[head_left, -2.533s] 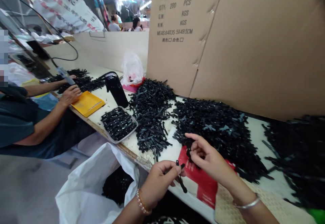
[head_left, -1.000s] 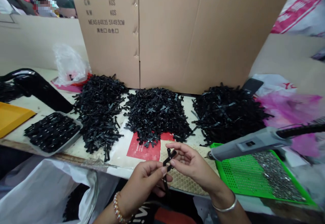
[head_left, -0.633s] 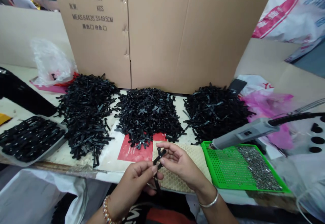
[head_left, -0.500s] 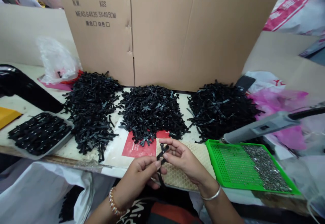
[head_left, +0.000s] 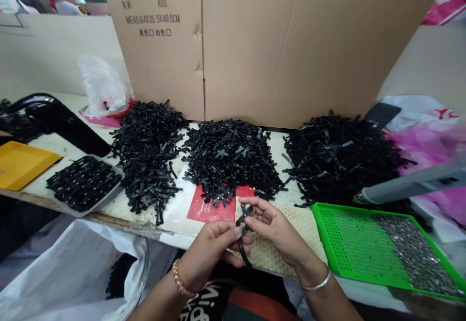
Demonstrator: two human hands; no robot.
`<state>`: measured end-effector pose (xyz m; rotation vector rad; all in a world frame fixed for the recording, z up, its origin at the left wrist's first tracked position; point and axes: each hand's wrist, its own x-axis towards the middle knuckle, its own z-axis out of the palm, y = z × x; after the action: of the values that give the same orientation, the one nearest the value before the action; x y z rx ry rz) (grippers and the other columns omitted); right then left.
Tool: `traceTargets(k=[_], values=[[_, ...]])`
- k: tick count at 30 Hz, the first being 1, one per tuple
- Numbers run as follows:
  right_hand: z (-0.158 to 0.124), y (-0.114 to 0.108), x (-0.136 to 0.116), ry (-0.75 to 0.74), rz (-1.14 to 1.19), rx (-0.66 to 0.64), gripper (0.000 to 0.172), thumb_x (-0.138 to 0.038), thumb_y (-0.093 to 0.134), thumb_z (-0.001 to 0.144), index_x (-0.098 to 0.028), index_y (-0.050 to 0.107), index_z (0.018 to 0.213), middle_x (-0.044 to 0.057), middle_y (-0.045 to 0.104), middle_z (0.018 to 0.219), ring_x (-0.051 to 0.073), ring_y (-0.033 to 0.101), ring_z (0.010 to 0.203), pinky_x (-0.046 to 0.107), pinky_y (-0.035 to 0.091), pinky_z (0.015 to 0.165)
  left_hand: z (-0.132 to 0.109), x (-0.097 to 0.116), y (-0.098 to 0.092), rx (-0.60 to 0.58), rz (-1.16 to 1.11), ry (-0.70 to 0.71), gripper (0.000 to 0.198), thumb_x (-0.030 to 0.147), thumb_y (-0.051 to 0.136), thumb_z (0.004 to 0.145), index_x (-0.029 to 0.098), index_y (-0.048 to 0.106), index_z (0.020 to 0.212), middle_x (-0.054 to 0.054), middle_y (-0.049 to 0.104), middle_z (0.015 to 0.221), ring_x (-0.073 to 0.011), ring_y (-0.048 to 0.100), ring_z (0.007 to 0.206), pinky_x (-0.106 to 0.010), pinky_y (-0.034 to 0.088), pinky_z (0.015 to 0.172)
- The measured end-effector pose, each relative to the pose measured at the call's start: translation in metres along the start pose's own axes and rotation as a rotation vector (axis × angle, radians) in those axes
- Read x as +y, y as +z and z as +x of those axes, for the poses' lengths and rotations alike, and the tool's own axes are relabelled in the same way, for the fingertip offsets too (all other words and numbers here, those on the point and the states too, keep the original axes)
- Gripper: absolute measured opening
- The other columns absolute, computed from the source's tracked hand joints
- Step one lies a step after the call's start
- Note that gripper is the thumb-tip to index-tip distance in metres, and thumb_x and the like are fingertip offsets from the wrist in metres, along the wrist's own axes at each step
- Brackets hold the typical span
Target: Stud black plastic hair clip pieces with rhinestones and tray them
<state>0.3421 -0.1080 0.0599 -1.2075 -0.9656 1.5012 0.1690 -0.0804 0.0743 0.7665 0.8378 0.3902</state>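
My left hand (head_left: 213, 250) and my right hand (head_left: 273, 226) meet just in front of the table edge. Both pinch a small black plastic strip assembly (head_left: 243, 224); a short cross-piece sits on a longer strip that hangs down between the hands. Three heaps of similar black strips lie on the table behind: a left heap (head_left: 147, 148), a middle heap (head_left: 229, 156) and a right heap (head_left: 338, 156). A grey electric screwdriver (head_left: 411, 182) hangs over the right side, untouched.
A green perforated tray (head_left: 338, 243) holds several small screws on the right. A grey tray (head_left: 85, 185) of black parts and a yellow tray (head_left: 22, 163) sit at left. A white bag (head_left: 73, 272) hangs below the edge. A big cardboard box (head_left: 276, 44) stands behind.
The view has swung from the left end of the bench to the spot in front of me. My hands came together and now hold the two strips joined as a cross.
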Motion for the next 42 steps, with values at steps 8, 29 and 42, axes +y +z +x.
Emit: traceTargets(k=[8, 29, 42], values=[[0.000, 0.004, 0.000, 0.004, 0.003, -0.002, 0.045, -0.039, 0.071, 0.078, -0.020, 0.058, 0.116, 0.002, 0.060, 0.087, 0.014, 0.057, 0.080, 0.027, 0.045, 0.076, 0.000, -0.002, -0.002, -0.006, -0.030, -0.004, 0.033, 0.042, 0.069, 0.075, 0.010, 0.067, 0.084, -0.011, 0.070, 0.085, -0.0141, 0.063, 0.072, -0.019, 0.052, 0.056], [-0.002, 0.017, 0.012, -0.028, 0.098, 0.178, 0.048, -0.041, 0.076, 0.072, -0.020, 0.045, 0.102, -0.001, 0.057, 0.076, 0.015, 0.057, 0.071, 0.028, 0.045, 0.069, 0.004, -0.007, -0.006, 0.203, -0.011, 0.116, 0.048, 0.037, 0.084, 0.057, 0.012, 0.061, 0.092, -0.004, 0.068, 0.066, -0.0132, 0.062, 0.061, -0.018, 0.045, 0.049], [-0.007, 0.021, 0.016, -0.075, 0.064, 0.166, 0.038, -0.043, 0.078, 0.069, -0.019, 0.057, 0.088, 0.001, 0.061, 0.085, 0.015, 0.059, 0.081, 0.026, 0.048, 0.075, 0.004, -0.009, -0.002, 0.397, -0.212, 0.184, 0.063, 0.023, 0.088, 0.054, 0.014, 0.055, 0.107, 0.002, 0.066, 0.068, -0.0091, 0.062, 0.059, -0.018, 0.051, 0.061]])
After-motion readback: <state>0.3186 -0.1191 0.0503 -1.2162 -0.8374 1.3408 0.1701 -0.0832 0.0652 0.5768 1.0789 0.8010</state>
